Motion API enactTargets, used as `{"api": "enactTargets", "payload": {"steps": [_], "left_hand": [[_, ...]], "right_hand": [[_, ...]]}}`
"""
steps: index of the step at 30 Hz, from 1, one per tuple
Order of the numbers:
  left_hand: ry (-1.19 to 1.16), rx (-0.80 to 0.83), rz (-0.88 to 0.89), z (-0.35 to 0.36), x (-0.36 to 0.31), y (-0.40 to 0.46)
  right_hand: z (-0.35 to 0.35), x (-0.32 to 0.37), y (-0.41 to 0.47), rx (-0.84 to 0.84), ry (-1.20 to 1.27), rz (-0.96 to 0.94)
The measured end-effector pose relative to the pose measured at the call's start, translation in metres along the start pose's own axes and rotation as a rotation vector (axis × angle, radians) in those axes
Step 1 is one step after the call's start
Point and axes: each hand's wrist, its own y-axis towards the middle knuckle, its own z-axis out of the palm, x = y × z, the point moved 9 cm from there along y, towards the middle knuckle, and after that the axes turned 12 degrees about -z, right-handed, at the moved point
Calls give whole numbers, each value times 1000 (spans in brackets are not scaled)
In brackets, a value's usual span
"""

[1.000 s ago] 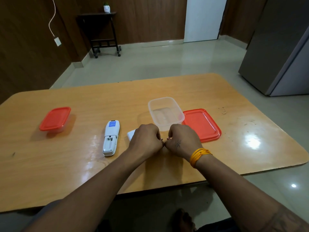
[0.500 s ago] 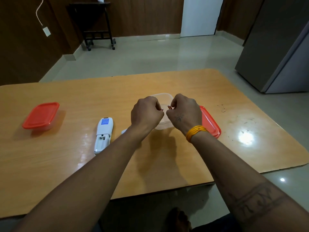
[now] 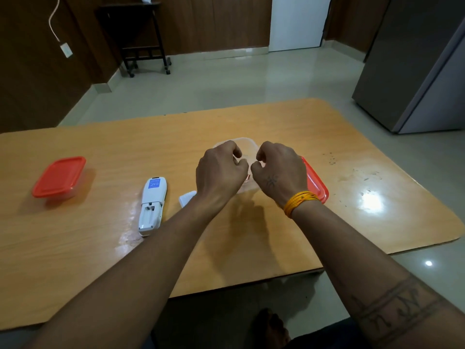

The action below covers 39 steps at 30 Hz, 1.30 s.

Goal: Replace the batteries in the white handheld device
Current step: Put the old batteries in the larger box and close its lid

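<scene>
No text can be read anywhere. The white handheld device [image 3: 152, 205], lying left of centre on the counter [image 3: 327, 137], carries a blue label [image 3: 154, 183] near its far end with white print too small to make out. The tattoo lettering on the right forearm is not legible

A dark wheeled stand [image 3: 141, 41] is standing against the wood-panelled wall, a white cable [image 3: 54, 18] is hanging to a wall socket [image 3: 66, 50], and a grey refrigerator [image 3: 417, 66] is standing beside the desk [image 3: 75, 248].
</scene>
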Motion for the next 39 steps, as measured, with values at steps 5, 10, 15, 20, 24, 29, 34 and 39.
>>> {"api": "enactTargets", "payload": {"steps": [5, 10, 15, 20, 24, 29, 34, 39], "left_hand": [[-259, 105, -92, 10, -21, -47], [-245, 377, -71, 64, -38, -88], [-203, 423, -154, 83, -39, -92], [-219, 373, -156, 83, -40, -88], [-195, 389, -106, 84, -40, -89], [-251, 361, -26, 74, -54, -85], [-770, 313, -110, 38, -59, -66], [-1011, 262, -314, 9, -33, -47]], "right_hand": [[-33, -37, -14, -115, 17, 115], [-39, -82, -33, 2, -2, 277], [-31, -106, -50, 141, -21, 404], [-36, -116, -50, 81, 59, 483], [-38, -131, -60, 6, 248, 647], [-62, -114, -56, -216, 333, 616], [-101, -44, -43, -429, 210, 213], [-87, 38, -41, -365, 76, -150]]}}
